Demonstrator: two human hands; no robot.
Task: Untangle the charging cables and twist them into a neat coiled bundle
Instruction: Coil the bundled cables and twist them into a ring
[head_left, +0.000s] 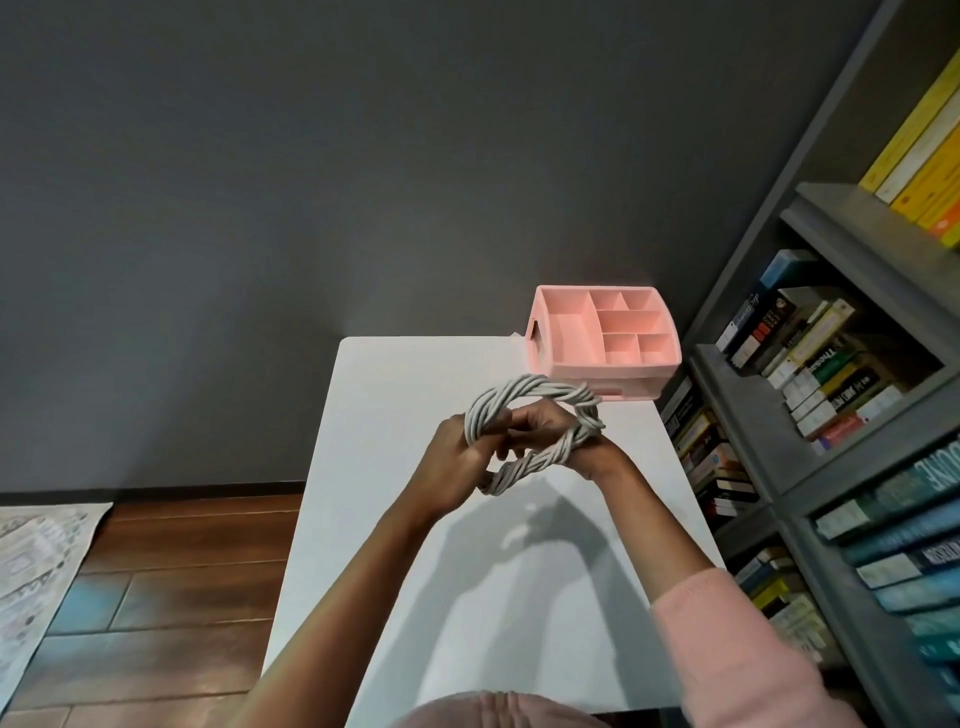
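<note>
Light grey charging cables are twisted together into a thick ring, held up above the white table. My left hand grips the ring's left side, fingers curled round the strands. My right hand reaches through the ring, which loops around its wrist; its curled fingers meet the left hand at the ring's left part. The lower twisted stretch runs below both hands. The cable ends are hidden.
A pink compartment organiser with a drawer stands at the table's far right corner. A grey bookshelf full of books lines the right side. Wooden floor and a patterned rug lie to the left.
</note>
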